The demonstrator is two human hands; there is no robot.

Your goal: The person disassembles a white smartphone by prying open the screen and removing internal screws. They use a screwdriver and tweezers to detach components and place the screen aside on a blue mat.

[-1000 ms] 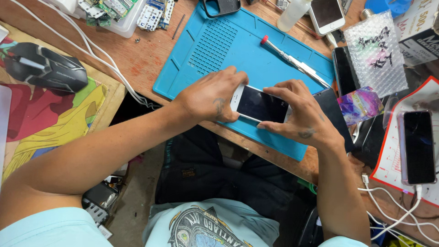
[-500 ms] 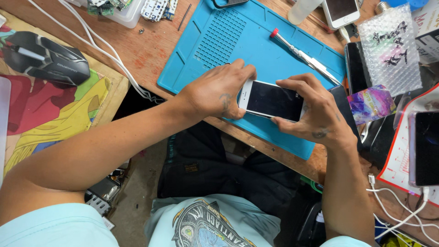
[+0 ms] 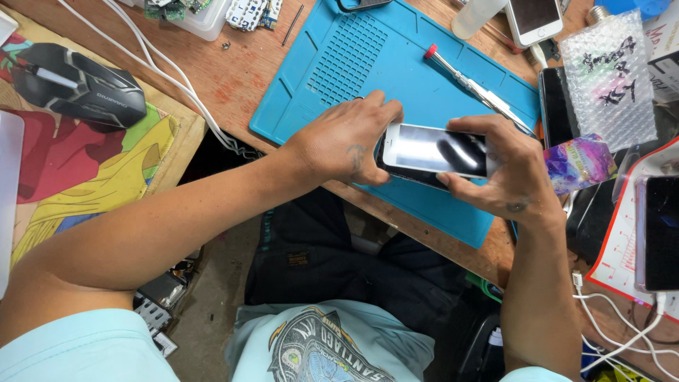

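A white smartphone [image 3: 435, 151] with a dark glossy screen is held face up just above the near edge of a blue work mat [image 3: 368, 64]. My left hand [image 3: 346, 138] grips its left end, fingers curled over the top corner. My right hand [image 3: 498, 170] grips its right end, thumb and fingers wrapped around the edge. A dark layer shows under the phone's lower edge; what it is cannot be made out.
A red-tipped screwdriver [image 3: 470, 83] lies on the mat behind the phone. A black mouse [image 3: 78, 85] sits on a colourful pad at left, with white cables [image 3: 163, 74] beside it. Another white phone [image 3: 535, 18], a bubble-wrap bag [image 3: 612, 78] and a dark phone [image 3: 661, 233] crowd the right side.
Both hands have kept hold of the phone. The phone's face has tilted slightly, so the screen catches more glare, and my left fingers have shifted onto its top-left corner.
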